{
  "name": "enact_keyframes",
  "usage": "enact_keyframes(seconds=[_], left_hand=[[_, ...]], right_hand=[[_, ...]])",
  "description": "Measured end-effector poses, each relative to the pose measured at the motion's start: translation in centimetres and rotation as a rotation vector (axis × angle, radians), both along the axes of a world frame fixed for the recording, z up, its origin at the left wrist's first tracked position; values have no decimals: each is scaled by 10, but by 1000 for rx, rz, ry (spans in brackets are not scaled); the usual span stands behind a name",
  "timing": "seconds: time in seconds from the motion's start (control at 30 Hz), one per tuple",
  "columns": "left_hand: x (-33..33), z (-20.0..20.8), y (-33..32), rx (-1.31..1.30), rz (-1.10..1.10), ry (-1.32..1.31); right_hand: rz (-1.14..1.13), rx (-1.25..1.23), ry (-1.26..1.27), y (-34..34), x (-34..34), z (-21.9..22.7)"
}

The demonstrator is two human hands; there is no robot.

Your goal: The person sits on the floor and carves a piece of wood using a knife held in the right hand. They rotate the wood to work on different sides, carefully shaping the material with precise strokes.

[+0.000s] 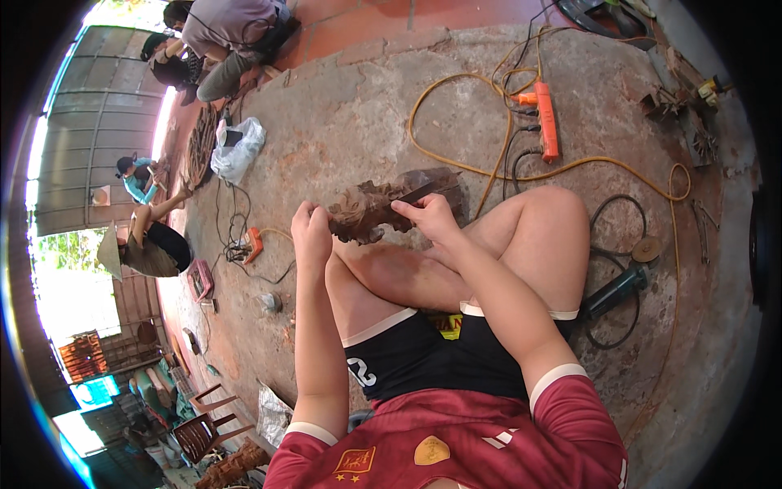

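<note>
A rough, carved piece of brown wood point(362, 212) lies across my lap, with knobbly relief and a smoother, broader right end. My left hand point(312, 234) is closed around its left end. Fingers of my right hand point(430, 220) pinch a thin, dark flat strip point(418, 192) against the upper side of the carving. Whether that strip is a file or folded abrasive I cannot tell. My crossed bare legs point(399, 277) are just beneath the wood.
An orange power strip point(547, 122) with a looping yellow cable point(417, 122) lies ahead on the concrete floor point(342, 106). A dark green power tool point(615, 293) rests by my right knee, near a round disc point(646, 249). Other people point(232, 41) sit at the far left, beyond a plastic bag point(239, 151).
</note>
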State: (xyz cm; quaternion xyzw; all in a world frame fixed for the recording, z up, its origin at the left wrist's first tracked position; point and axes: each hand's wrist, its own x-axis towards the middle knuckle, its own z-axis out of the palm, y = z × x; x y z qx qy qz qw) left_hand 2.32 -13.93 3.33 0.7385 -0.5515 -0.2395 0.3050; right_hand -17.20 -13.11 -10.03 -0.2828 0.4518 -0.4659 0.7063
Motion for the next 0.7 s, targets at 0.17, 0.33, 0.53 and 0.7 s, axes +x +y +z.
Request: enact_keyframes(seconds=[0.17, 0.33, 0.53, 0.7], left_hand=[[2, -7, -2, -16, 24, -5], [29, -28, -18, -54, 75, 83], [84, -32, -37, 278, 243, 325], [113, -42, -48, 409, 358, 436]], right_hand=[[-34, 62, 33, 1, 2, -9], [-178, 79, 52, -6, 0, -26], [-123, 35, 20, 0, -6, 1], [-281, 117, -86, -6, -35, 29]])
